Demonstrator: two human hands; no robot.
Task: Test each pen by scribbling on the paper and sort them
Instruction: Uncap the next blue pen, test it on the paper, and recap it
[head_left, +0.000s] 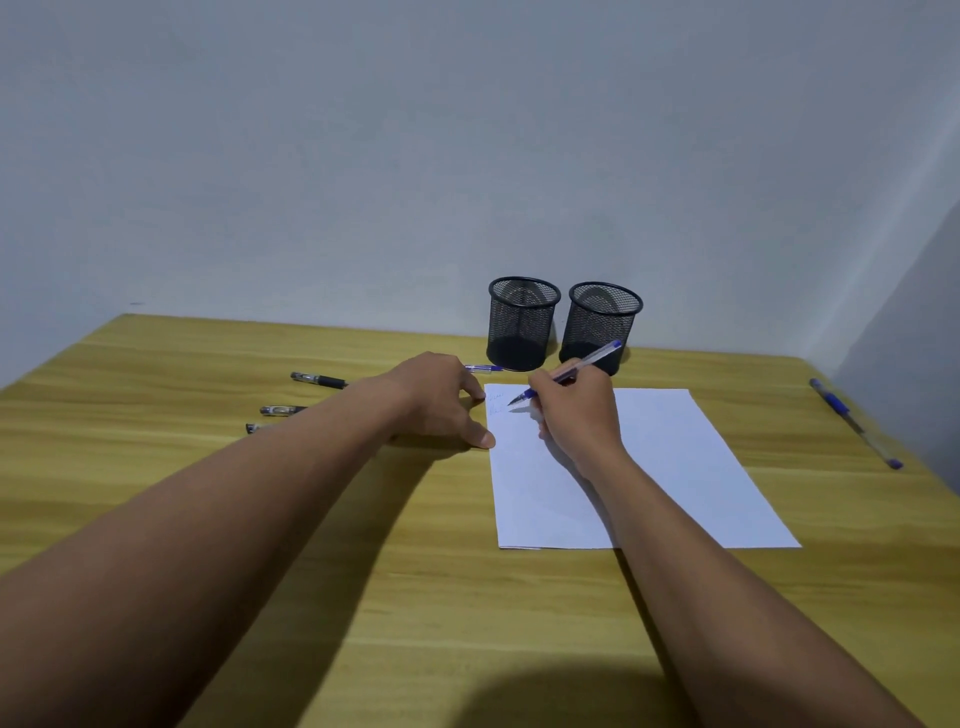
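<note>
While the right hand (582, 415) pinches a blue pen (597, 357) between thumb and fingers, its grip clamped on the lower barrel, the pen's dark point sits over the far left corner of the white paper (675, 467). Whether the point touches the sheet cannot be told. The pen has a clear plastic barrel, a blue rubbery sleeve near the point and a blue end plug. It slants up and away toward the right mesh cup (602, 322).

Two faint blue scribbles (496, 402) lie just left of the point, too pale and small to read. The paper is a plain, smooth rectangle lying flat on the tabletop (260, 519), a yellowish wood-grain surface with pale streaks.

The left hand (441, 400) rests at the paper's left edge with thumb and a fingertip touching it, its grip apart and holding nothing.

The right mesh cup and the left mesh cup (522, 327), both black wire mesh, round and slightly tapered, stand side by side by the wall just beyond the paper. A clear pen (483, 368) with blue trim lies behind the left hand, in front of the left mesh cup.

Left of the left forearm lie a black-sleeved pen (319, 380), a second dark pen (283, 410) and a third dark pen (253, 428), the last two partly hidden by the arm. Print on their barrels is too small to read. A far blue pen (852, 421) lies near the tabletop's right edge.
</note>
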